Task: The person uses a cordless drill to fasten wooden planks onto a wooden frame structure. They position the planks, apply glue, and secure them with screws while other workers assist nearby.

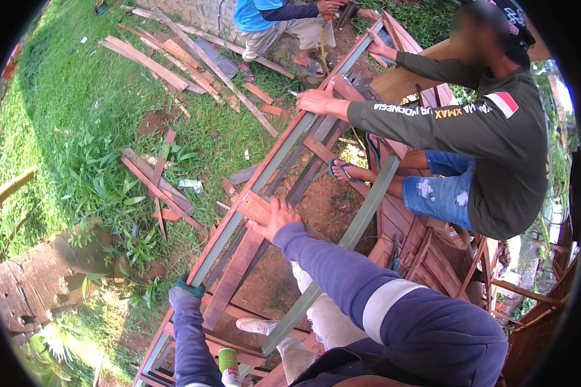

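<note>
A long reddish-brown wooden frame (221,240) with a grey-green rail along its edge runs diagonally from lower left to upper right. My left hand (186,290), in a dark green and grey glove, is closed round this edge near the lower left. Further up, my bare right hand (276,219) holds a short reddish board (254,209) set across the rail. Part of its grip is hidden behind the hand. A loose-looking plank (234,277) slants down below that board. On the right, a grey-green bar (361,216) crosses the frame.
A co-worker in a dark long-sleeved shirt (426,119) sits at right, both hands on the frame. Another person in blue (253,18) squats at the far side. Scrap planks (155,64) lie on grass. A green can (228,365) stands near my left forearm; a log (51,277) lies left.
</note>
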